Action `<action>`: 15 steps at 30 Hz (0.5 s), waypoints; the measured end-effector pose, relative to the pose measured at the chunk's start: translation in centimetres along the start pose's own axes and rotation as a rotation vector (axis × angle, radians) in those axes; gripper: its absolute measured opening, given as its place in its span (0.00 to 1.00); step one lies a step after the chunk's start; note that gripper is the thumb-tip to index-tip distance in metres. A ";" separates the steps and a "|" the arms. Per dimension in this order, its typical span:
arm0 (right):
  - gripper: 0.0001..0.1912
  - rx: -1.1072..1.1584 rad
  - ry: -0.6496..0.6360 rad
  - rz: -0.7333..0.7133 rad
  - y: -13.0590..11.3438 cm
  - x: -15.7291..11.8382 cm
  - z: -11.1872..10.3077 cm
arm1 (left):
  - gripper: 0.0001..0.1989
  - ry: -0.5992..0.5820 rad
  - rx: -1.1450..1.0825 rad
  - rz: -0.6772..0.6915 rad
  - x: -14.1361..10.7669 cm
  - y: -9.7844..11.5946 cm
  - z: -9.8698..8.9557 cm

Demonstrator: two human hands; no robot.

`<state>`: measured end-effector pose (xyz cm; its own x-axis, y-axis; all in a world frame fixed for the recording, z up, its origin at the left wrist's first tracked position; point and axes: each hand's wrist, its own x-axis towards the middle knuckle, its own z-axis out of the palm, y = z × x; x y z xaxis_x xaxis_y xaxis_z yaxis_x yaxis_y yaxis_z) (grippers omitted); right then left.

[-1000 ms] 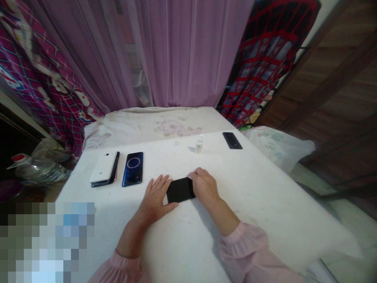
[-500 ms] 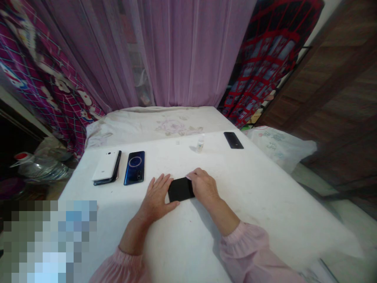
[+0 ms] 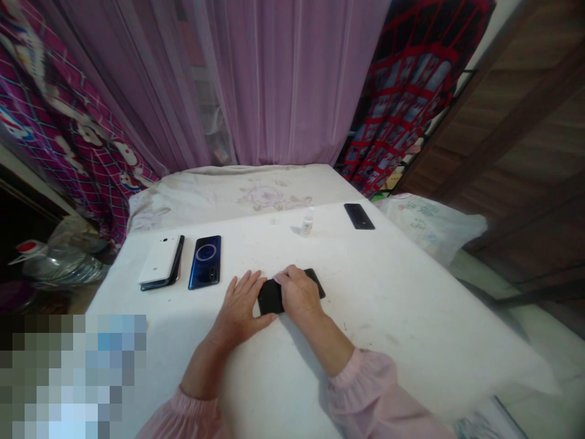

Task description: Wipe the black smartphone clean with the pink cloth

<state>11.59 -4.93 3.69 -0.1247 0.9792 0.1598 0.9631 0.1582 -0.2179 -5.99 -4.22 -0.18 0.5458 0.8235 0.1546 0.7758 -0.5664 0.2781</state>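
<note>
A black smartphone (image 3: 270, 296) lies sideways on the white cloth in front of me. My left hand (image 3: 240, 308) braces its left end, thumb along the near edge and the other fingers stretched along the table by the far corner. Over the middle of the phone rests my right hand (image 3: 299, 296), its fingers bunched together and pressed down on the surface. Whatever those fingers pinch, if anything, is hidden. To the left lie a blue smartphone (image 3: 205, 262) with a ring on its back and a white smartphone (image 3: 161, 261) stacked on darker ones.
A small clear bottle (image 3: 308, 224) stands beyond my hands. Another dark phone (image 3: 359, 216) lies at the back right. A plastic bag (image 3: 429, 222) hangs by the table's right side, and a large water bottle (image 3: 59, 262) stands off the left edge.
My right hand has slid left along the black phone, uncovering its right end. My left hand keeps its place on the phone. The view has shifted slightly.
</note>
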 end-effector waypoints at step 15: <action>0.17 -0.017 0.028 0.212 6.9 -1.1 -1.4 | 0.36 -0.005 0.001 -0.018 0.0 0.2 -0.1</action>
<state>18.70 -5.07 3.40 0.0873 0.9864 0.1392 0.9709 -0.0531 -0.2333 -5.89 -4.30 -0.01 0.5336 0.8333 0.1446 0.7856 -0.5516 0.2803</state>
